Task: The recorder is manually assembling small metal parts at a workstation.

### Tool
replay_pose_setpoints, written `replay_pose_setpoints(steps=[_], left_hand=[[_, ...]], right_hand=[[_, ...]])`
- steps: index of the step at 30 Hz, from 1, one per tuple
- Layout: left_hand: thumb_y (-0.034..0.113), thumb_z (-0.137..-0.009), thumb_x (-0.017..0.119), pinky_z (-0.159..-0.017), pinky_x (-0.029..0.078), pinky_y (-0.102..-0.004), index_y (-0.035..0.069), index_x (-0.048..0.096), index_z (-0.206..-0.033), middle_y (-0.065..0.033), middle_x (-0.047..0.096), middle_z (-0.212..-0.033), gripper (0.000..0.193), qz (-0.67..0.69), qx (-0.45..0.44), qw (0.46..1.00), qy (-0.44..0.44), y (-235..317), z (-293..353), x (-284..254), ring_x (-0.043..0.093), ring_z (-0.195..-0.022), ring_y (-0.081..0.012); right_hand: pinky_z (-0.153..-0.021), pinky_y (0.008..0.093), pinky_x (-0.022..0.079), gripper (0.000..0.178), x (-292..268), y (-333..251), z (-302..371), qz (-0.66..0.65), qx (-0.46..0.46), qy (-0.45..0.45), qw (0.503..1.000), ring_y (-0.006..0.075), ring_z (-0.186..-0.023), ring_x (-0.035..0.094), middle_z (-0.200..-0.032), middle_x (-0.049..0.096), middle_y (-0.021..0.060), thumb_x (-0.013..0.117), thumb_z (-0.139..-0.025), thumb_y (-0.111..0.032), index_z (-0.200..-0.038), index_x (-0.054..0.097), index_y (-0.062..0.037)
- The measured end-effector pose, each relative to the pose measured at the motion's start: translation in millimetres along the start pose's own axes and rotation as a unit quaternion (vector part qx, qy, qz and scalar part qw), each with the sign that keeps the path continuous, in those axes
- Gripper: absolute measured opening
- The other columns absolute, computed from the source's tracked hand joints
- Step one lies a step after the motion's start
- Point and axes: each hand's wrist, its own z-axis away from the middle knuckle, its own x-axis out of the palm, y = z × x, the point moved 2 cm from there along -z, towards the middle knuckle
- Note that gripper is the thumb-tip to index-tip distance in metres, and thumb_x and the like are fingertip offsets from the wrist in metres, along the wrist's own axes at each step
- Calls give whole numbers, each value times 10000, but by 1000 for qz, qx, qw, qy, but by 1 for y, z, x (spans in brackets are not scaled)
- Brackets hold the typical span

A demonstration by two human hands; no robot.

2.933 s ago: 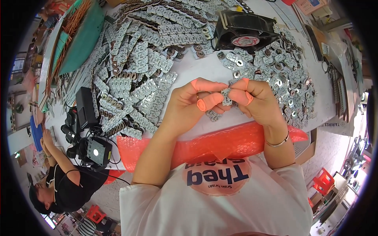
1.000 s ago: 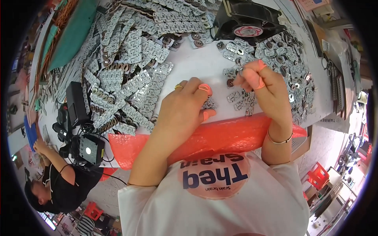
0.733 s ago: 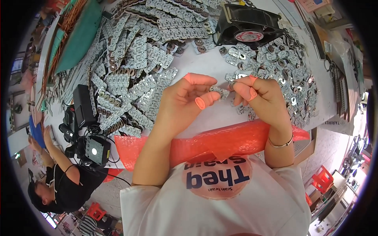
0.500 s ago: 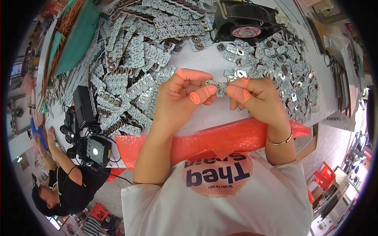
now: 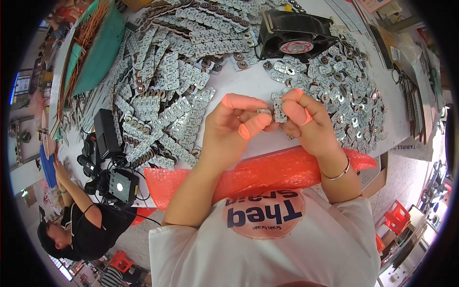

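My left hand [image 5: 232, 125], with orange finger cots on thumb and forefinger, pinches a small circuit board [image 5: 264, 111] whose tip shows past the thumb. Close beside it, my right hand [image 5: 306, 115] grips another small circuit board piece [image 5: 278, 109] that stands on edge. It too wears orange finger cots. The fingertips nearly meet, and I cannot tell whether the two pieces still join. To the left lie many circuit board strips [image 5: 160, 107] with rows of small units. Single small boards [image 5: 351, 95] are heaped to the right of my right hand.
A black fan [image 5: 296, 36] stands at the back. Red plastic wrap [image 5: 239, 177] covers the near table edge. Black power adapters and cables [image 5: 107, 134] lie at left, below a green container [image 5: 98, 52]. Another person [image 5: 86, 225] works at far left.
The piece between my hands was lying across both pinches; now the right-hand part is turned upright and the left part lies flat. My left hand has shifted slightly right and nearer me.
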Motion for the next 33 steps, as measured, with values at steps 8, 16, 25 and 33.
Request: replay_pose_setpoints(steps=[8,16,25,33], left_hand=[[-111,-795,636,-782,514,-280,-15,582,-1025,-127,607,-980,255,-393,312,864,-33,6,2,-6,609,-918,-191],[-58,-758,695,-721,524,-277,-1,624,-966,-118,653,-899,227,-320,289,901,39,2,-1,-4,644,-832,-203],[-30,-792,675,-728,524,-278,9,617,-973,-121,654,-937,194,-389,267,882,-1,7,-2,-3,641,-844,-198],[-1,-836,648,-721,542,-279,-8,599,-992,-123,627,-1006,163,-493,245,834,-31,6,1,2,655,-876,-188]], right_hand=[[-530,246,396,278,7,-11,4,405,-223,57,885,117,-574,459,-692,511,63,534,-944,-239,-842,551,19],[-528,201,339,139,3,-5,0,356,-206,73,909,37,-606,391,-668,479,-41,556,-923,-125,-838,565,-16],[-477,193,351,146,0,-13,0,357,-216,115,901,17,-552,432,-610,497,-45,603,-898,-126,-800,585,-19],[-467,258,407,177,-7,-22,2,449,-151,89,876,94,-470,459,-567,565,94,663,-848,-192,-858,697,-19]])
